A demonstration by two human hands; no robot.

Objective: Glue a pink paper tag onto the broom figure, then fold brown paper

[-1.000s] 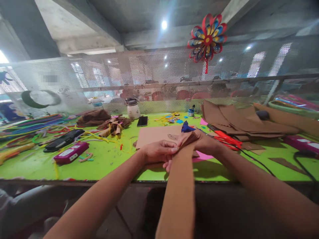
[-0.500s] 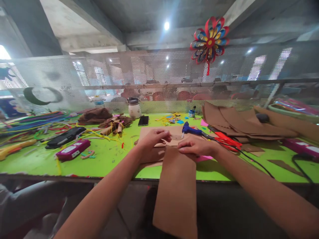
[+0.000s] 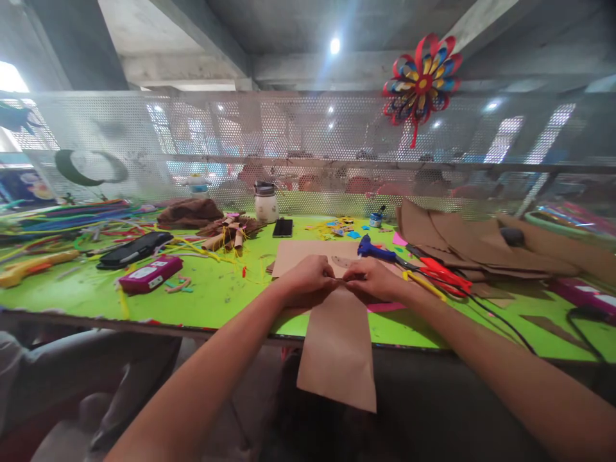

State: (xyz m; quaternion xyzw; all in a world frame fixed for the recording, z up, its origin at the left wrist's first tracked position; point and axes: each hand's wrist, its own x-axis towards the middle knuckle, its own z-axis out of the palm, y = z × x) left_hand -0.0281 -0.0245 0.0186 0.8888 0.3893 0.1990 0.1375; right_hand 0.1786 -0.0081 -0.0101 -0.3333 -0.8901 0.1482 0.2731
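A lime-green table [image 3: 212,298] is strewn with brown paper sheets [image 3: 462,240], a blue glue gun [image 3: 373,249], red scissors [image 3: 440,269], a black phone [image 3: 283,227], a pink box [image 3: 150,274] and coloured strips [image 3: 72,215].

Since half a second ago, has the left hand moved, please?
Yes. The left hand came toward the person over the flat brown sheet, meeting the right hand.

No legible text, even on the pink box [image 3: 151,274] label.
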